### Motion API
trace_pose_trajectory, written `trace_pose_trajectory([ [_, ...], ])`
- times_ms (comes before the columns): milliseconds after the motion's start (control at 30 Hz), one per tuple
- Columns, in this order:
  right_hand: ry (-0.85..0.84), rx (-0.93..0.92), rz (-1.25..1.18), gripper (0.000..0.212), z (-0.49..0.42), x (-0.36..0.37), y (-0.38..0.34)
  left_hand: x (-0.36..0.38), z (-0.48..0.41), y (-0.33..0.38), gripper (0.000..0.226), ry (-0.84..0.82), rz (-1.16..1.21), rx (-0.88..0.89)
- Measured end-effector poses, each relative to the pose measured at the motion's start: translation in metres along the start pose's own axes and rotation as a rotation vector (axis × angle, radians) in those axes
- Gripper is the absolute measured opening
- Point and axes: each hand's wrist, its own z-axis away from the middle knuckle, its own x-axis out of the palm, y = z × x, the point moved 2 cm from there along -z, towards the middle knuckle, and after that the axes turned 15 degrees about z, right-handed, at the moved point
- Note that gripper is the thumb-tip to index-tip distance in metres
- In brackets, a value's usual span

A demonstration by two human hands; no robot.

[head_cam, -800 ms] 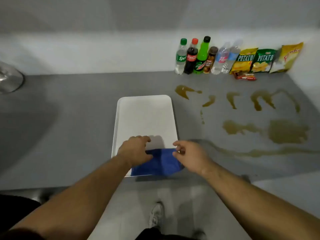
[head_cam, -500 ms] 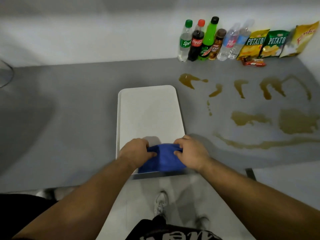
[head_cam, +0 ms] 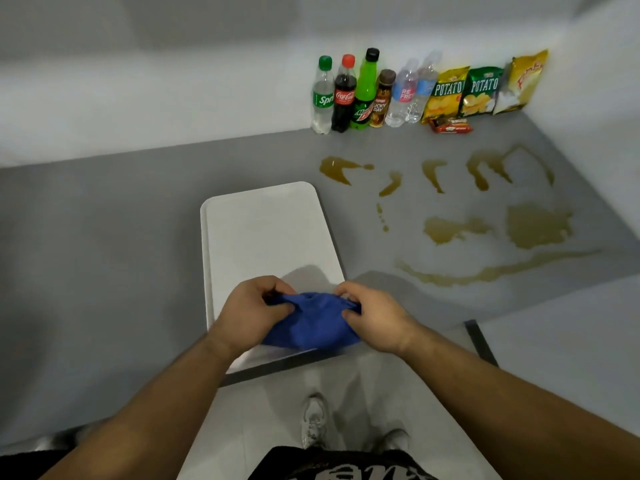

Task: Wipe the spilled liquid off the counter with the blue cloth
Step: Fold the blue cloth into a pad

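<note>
The blue cloth [head_cam: 310,323] is bunched between both hands over the near end of the white tray [head_cam: 266,230]. My left hand [head_cam: 249,311] pinches its left edge and my right hand [head_cam: 375,317] pinches its right edge. Brown spilled liquid [head_cam: 533,226] lies in several patches and streaks on the grey counter [head_cam: 104,237], to the right of the tray and beyond my right hand. A long thin streak of spill [head_cam: 485,271] runs closest to the counter's front edge.
Several drink bottles [head_cam: 363,91] and chip bags [head_cam: 481,91] line the back wall at the right, with a small red packet [head_cam: 452,126] in front. A white wall closes the right side. The counter's front edge runs just under my hands.
Both hands closed on the blue cloth and gathered it up from lying flat on the tray. The camera view shifted slightly.
</note>
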Motion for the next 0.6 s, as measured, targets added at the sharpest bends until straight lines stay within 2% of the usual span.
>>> trace_pose_trajectory([
  [67,0.005,-0.030,-0.090,0.038,0.015,-0.012,-0.001,0.016,0.003,0.023,0.029,-0.126,0.090,0.073],
  [167,0.037,-0.088,-0.171,0.023,0.037,-0.031,0.000,0.048,0.003,0.053,0.031,-0.277,0.118,0.166],
  [233,0.081,-0.091,-0.250,0.017,0.051,-0.043,0.005,0.070,0.002,0.070,0.029,-0.306,0.136,0.221],
  [333,0.190,-0.105,-0.335,0.017,0.069,-0.062,0.021,0.099,0.001,0.090,0.027,-0.252,0.204,0.277],
  [400,0.264,-0.088,-0.364,0.009,0.079,-0.072,0.040,0.114,-0.002,0.096,0.024,-0.162,0.287,0.245],
  [433,0.307,-0.065,-0.380,0.012,0.083,-0.077,0.051,0.120,-0.003,0.096,0.021,-0.111,0.303,0.223],
  [500,0.371,-0.028,-0.399,0.024,0.092,-0.083,0.073,0.132,-0.004,0.093,0.013,-0.043,0.236,0.203],
  [600,0.331,-0.047,-0.395,0.017,0.101,-0.087,0.100,0.150,-0.002,0.077,0.006,-0.035,0.063,0.149],
])
